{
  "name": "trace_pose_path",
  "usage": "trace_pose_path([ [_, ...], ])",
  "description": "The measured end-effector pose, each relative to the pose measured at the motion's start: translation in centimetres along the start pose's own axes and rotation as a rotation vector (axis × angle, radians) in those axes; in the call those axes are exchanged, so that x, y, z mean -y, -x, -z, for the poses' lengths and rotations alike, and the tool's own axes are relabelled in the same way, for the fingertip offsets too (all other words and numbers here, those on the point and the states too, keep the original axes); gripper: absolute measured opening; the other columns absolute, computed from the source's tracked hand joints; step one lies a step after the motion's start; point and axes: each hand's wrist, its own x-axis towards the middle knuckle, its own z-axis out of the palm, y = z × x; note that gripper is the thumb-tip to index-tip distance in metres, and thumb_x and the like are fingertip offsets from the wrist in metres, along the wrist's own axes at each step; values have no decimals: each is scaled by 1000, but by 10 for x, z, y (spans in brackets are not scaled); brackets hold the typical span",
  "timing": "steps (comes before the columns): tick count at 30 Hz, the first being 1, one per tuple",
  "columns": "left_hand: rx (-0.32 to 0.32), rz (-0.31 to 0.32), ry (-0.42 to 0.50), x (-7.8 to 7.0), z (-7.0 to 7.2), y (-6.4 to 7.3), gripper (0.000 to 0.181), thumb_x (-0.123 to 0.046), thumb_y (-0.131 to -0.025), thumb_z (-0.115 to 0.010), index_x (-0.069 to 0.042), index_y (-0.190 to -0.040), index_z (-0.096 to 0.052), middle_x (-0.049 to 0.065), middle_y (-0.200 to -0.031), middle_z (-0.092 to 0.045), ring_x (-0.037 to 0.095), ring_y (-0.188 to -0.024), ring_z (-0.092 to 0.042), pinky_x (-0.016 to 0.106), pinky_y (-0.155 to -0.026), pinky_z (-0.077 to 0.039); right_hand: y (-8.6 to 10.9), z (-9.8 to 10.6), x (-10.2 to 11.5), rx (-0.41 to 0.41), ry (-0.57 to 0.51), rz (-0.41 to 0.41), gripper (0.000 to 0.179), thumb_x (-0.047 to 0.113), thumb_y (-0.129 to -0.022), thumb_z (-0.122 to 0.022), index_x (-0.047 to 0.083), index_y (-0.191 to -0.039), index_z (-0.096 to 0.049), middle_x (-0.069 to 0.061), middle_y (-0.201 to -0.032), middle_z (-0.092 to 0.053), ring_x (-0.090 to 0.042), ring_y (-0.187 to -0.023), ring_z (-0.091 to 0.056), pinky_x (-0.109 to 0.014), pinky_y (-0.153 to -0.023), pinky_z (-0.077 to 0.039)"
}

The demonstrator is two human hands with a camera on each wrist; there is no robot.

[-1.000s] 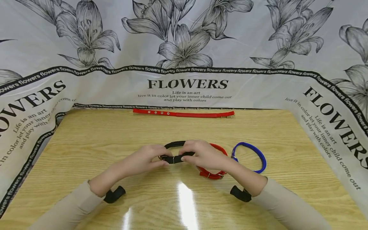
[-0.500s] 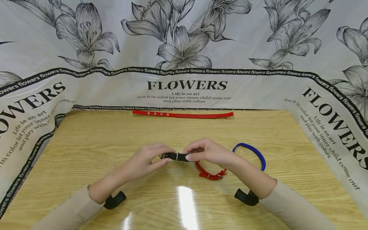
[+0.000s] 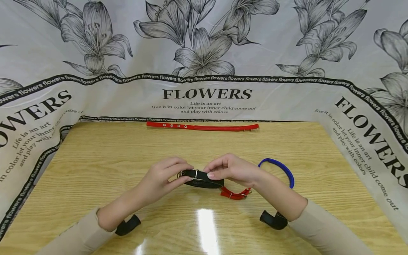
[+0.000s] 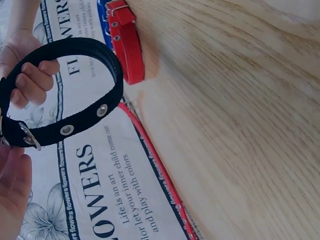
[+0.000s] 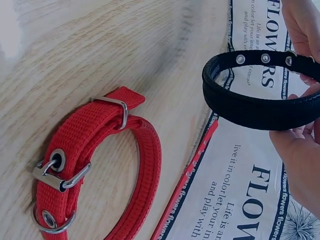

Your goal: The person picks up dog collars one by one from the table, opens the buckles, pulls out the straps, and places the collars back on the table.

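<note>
One black collar (image 3: 204,183) held between both hands (image 3: 163,176) (image 3: 233,171).

Past the grip I see a white, flower-printed cloth (image 3: 204,53) hanging; beneath the grip, a glossy wood-grain table (image 3: 169,216), its near side catching bright glare (image 3: 208,230).

The left sleeve (image 3: 76,233) and right sleeve (image 3: 328,228) are plain beige — both ending on the forearm — a curved black fitting (image 3: 129,225) beside each.
</note>
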Motion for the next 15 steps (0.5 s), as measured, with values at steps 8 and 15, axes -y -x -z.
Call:
trace_pose_path([
  [8, 17, 47, 48, -4, -1, 3, 16, -12, -87, -67, -4, -101, -67, 2, -95, -65, 13, -88, -61, 16, -77, -49, 1, -6, 6, -89, 67, 17, 33, 9, -89, -61, -11, -115, -59, -8, -110, -64, -17, -99, -59, -31, -89, -49],
  [15, -14, 144, 136, -9, -4, 3, 18, -7, -83, -69, -4, -101, -68, 2, -94, -66, 10, -82, -61, 14, -67, -51, 3, -22, 8, -226, 247, 111, 36, 16, -82, -72, -1, -112, -64, -10, -103, -67, -20, -91, -64, -31, -80, -53],
])
